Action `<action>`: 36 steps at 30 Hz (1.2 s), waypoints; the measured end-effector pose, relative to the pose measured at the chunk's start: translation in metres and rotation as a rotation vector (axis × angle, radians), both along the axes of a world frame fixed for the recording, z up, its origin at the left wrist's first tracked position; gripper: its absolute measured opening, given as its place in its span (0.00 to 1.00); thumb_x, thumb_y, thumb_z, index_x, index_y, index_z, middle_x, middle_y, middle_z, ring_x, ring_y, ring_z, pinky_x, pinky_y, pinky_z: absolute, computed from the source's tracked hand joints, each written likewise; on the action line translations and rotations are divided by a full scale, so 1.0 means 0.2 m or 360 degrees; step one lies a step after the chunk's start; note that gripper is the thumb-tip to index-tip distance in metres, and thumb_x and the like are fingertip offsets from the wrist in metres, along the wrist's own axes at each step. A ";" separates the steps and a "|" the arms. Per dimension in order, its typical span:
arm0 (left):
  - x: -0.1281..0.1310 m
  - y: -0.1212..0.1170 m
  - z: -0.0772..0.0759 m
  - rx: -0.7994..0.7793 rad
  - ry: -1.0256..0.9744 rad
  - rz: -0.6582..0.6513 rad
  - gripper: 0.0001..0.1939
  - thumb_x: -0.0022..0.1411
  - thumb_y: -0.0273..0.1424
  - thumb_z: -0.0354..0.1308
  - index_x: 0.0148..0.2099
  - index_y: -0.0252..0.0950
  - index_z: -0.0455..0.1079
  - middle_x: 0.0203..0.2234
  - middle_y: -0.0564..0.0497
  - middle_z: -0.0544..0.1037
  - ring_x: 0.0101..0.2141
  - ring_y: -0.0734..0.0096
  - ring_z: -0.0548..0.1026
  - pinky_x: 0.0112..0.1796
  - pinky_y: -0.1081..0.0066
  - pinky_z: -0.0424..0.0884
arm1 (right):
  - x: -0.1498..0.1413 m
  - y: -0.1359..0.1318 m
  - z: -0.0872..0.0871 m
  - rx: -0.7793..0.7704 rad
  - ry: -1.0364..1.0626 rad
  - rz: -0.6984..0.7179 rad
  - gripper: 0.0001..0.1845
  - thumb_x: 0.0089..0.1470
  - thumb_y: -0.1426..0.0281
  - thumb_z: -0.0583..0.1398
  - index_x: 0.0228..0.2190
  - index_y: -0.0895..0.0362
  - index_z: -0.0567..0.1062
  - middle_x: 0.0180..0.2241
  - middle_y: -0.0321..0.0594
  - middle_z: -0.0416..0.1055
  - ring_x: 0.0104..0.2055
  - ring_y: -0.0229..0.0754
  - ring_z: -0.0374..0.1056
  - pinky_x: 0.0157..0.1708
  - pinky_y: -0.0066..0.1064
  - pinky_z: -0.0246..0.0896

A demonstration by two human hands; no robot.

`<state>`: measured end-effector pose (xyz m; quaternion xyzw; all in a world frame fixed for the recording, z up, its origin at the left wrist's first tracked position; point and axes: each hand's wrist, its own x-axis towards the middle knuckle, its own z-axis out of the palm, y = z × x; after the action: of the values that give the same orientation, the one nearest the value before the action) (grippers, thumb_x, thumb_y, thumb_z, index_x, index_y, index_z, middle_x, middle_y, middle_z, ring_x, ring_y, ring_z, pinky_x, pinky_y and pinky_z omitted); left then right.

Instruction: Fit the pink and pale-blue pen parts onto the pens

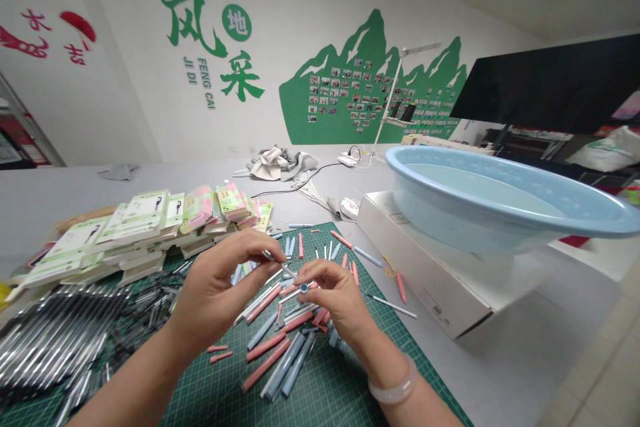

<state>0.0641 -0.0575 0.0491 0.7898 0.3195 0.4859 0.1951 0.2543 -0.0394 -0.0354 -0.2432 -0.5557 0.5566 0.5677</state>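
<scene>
My left hand [227, 283] is closed in a pinch on a thin whitish rod with a dark tip, which looks like a pen refill [287, 270]. Close beside it, my right hand [336, 293] pinches a light blue pen barrel [303, 288], its round open end facing me. The rod's far end reaches my right fingertips; whether it touches the barrel I cannot tell. Under both hands, loose pink barrels [266, 373] and blue barrels [290, 363] lie in a heap with white refills [253, 300] on a green cutting mat [200, 390].
At left lie rows of clear-and-black pens [55, 340] and a pile of small boxes [133, 217]. A blue basin [450, 213] rests on a white carton [425, 267] at right. Crumpled cloth [280, 163] and a cable [315, 177] lie at the back.
</scene>
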 end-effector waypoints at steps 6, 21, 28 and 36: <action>0.00 0.07 -0.03 -0.0417 0.0012 0.0044 0.08 0.63 0.33 0.52 0.40 0.36 0.69 0.37 0.48 0.76 0.42 0.66 0.73 0.47 0.63 0.66 | 0.01 0.01 -0.01 -0.0094 0.0108 -0.0108 0.10 0.37 0.77 0.68 0.26 0.54 0.77 0.33 0.35 0.70 0.38 0.39 0.66 0.41 0.30 0.61; 0.04 0.24 -0.40 -0.0839 0.0940 0.0326 0.05 0.54 0.30 0.53 0.32 0.39 0.70 0.25 0.53 0.78 0.30 0.67 0.74 0.29 0.73 0.61 | 0.08 0.11 -0.10 -0.0674 0.0689 -0.0452 0.18 0.40 0.70 0.68 0.37 0.54 0.75 0.29 0.33 0.70 0.33 0.37 0.69 0.42 0.38 0.69; 0.09 0.17 -0.47 -0.0662 0.1340 0.0579 0.06 0.54 0.28 0.51 0.32 0.39 0.70 0.30 0.47 0.77 0.34 0.62 0.74 0.29 0.71 0.59 | 0.09 0.13 -0.14 -0.0764 0.0710 -0.0513 0.15 0.38 0.70 0.69 0.32 0.56 0.75 0.27 0.34 0.71 0.32 0.38 0.70 0.40 0.37 0.69; 0.10 0.14 -0.45 -0.0660 0.1550 0.0678 0.08 0.54 0.27 0.50 0.34 0.37 0.71 0.31 0.42 0.77 0.35 0.56 0.75 0.31 0.68 0.64 | 0.10 0.13 -0.16 -0.0783 0.0637 -0.0559 0.16 0.37 0.69 0.70 0.31 0.56 0.74 0.28 0.34 0.72 0.31 0.38 0.71 0.36 0.35 0.70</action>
<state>0.0843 -0.0296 -0.0413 0.7861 0.6133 0.0216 0.0740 0.2738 -0.0132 -0.0665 -0.3507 -0.2326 0.6042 0.6766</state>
